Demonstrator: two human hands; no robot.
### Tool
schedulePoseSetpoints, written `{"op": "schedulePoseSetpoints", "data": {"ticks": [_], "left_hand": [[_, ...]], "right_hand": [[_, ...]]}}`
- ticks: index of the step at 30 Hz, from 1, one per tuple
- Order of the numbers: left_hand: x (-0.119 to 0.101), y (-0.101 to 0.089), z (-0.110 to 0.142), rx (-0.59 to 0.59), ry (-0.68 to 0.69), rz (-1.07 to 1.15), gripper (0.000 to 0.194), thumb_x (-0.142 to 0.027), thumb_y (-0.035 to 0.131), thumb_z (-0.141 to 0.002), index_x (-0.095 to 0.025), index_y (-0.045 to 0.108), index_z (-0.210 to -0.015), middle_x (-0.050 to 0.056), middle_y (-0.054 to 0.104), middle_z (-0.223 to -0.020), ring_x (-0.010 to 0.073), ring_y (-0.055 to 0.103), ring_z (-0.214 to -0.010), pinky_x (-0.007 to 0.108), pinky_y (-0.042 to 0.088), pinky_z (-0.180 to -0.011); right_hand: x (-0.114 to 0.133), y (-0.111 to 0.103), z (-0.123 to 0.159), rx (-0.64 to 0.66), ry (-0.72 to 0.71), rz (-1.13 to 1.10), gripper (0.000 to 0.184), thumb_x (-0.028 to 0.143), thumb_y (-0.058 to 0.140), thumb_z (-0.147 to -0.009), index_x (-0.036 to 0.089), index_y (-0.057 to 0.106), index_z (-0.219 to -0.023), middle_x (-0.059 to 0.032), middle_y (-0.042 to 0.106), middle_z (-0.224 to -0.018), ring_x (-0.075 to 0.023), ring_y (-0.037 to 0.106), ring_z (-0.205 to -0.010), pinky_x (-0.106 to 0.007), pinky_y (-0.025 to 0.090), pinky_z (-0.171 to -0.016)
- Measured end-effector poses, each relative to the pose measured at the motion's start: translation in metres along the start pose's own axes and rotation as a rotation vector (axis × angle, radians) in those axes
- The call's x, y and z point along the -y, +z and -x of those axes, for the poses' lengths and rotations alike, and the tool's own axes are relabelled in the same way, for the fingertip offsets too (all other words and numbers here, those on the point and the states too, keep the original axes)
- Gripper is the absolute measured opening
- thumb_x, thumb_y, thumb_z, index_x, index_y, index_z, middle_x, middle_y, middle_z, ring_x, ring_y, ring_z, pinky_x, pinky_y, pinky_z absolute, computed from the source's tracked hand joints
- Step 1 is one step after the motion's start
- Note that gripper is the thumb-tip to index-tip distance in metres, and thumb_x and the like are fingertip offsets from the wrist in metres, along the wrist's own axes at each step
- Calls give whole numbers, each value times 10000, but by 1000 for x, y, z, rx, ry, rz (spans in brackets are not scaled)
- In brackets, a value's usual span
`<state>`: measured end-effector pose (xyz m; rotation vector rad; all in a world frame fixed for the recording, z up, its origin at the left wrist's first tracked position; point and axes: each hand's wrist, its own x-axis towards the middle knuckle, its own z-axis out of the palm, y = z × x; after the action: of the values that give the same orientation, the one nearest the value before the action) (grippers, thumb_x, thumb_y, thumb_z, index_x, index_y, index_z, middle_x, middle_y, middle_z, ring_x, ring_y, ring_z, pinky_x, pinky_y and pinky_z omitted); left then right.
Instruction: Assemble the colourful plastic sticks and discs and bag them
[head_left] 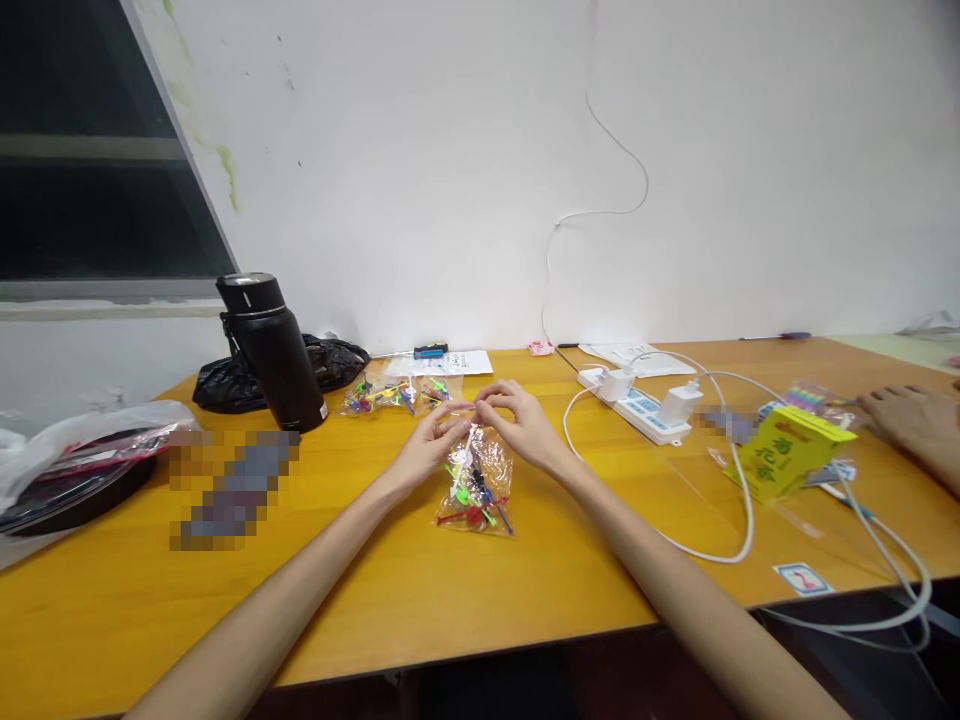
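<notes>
A clear plastic bag (480, 490) of small colourful plastic pieces lies on the wooden table in front of me. My left hand (431, 440) pinches the top edge of this bag from the left. From the right, my right hand (517, 420) grips the same edge, its fingertips close to those of the left. Red, green, blue, white and black pieces show through the film. Just behind my hands lie more clear bags of colourful pieces (386, 393).
A black bottle (274, 350) and black plastic bag (334, 362) stand at the left. Rightward are a power strip (637, 405) with white cables, a yellow box (787, 450), and another person's hand (911, 425). A screwdriver (430, 352) lies near the wall. The table edge (465, 665) is close.
</notes>
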<state>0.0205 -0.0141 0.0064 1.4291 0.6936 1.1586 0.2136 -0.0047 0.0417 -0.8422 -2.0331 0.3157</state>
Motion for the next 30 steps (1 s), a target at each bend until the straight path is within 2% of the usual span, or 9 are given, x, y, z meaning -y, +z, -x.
{"op": "schedulePoseSetpoints", "data": {"ticks": [4, 6, 9, 11, 13, 17, 19, 24, 30], "left_hand": [[-1, 2, 2, 39, -3, 2, 460, -453, 710, -885, -224, 604, -1271, 97, 760, -1132, 241, 706, -1066, 359, 484, -958], [-2, 2, 1, 19, -5, 17, 461, -448, 712, -884, -224, 595, -1270, 100, 762, -1133, 245, 708, -1070, 364, 484, -959], [-4, 0, -1, -61, 26, 46, 419, -444, 752, -848, -216, 620, -1174, 99, 766, -1122, 244, 701, -1096, 363, 475, -982], [-6, -2, -3, -109, 40, 58, 385, -449, 779, -817, -216, 631, -1086, 87, 776, -1066, 242, 704, -1082, 353, 484, -966], [-8, -4, -3, -155, 32, 47, 380, -453, 799, -792, -222, 629, -1040, 69, 779, -1024, 233, 714, -1028, 324, 506, -899], [-11, -6, -1, -190, -11, 17, 406, -466, 802, -781, -238, 617, -1062, 44, 776, -982, 201, 716, -879, 251, 499, -702], [-11, -6, 0, -182, -20, 19, 407, -467, 791, -792, -244, 611, -1080, 40, 775, -980, 192, 713, -858, 234, 485, -664], [-13, -6, 1, -154, -22, 44, 427, -465, 797, -788, -235, 626, -1105, 79, 767, -1093, 222, 715, -974, 264, 517, -740], [-12, -5, 0, -131, -35, 61, 485, -474, 808, -774, -235, 627, -1155, 95, 768, -1072, 245, 730, -985, 286, 530, -748]], "right_hand": [[-1, -3, 0, 22, -9, -13, 376, 380, 528, -1022, 220, 759, -773, -59, 673, -1019, -218, 606, -1040, -408, 446, -971], [-1, -6, -1, 40, -2, -50, 345, 375, 538, -1016, 225, 765, -804, -58, 676, -1042, -213, 616, -1051, -401, 454, -979], [-4, -10, -3, 11, 61, -148, 206, 379, 593, -981, 230, 734, -999, -56, 688, -1066, -194, 643, -1009, -363, 500, -909], [-8, -10, -3, -23, 133, -226, 259, 378, 650, -939, 234, 664, -1154, -56, 697, -1073, -184, 658, -983, -338, 523, -854], [-15, -9, -3, 4, 202, -285, 342, 382, 690, -905, 229, 626, -1204, -58, 708, -1055, -183, 673, -957, -335, 537, -841], [-25, -5, -2, 138, 260, -383, 284, 396, 676, -905, 216, 662, -1125, -49, 728, -981, -181, 694, -890, -357, 558, -869], [-26, -5, -2, 140, 265, -423, 260, 392, 679, -900, 218, 674, -1093, -43, 729, -985, -177, 696, -890, -356, 562, -879], [-22, -4, -3, 95, 267, -413, 245, 409, 670, -903, 201, 705, -1027, -59, 741, -1012, -183, 691, -920, -350, 556, -865], [-24, -2, -3, 70, 208, -351, 271, 447, 690, -889, 198, 751, -977, -78, 769, -1021, -209, 703, -952, -360, 548, -857]]}}
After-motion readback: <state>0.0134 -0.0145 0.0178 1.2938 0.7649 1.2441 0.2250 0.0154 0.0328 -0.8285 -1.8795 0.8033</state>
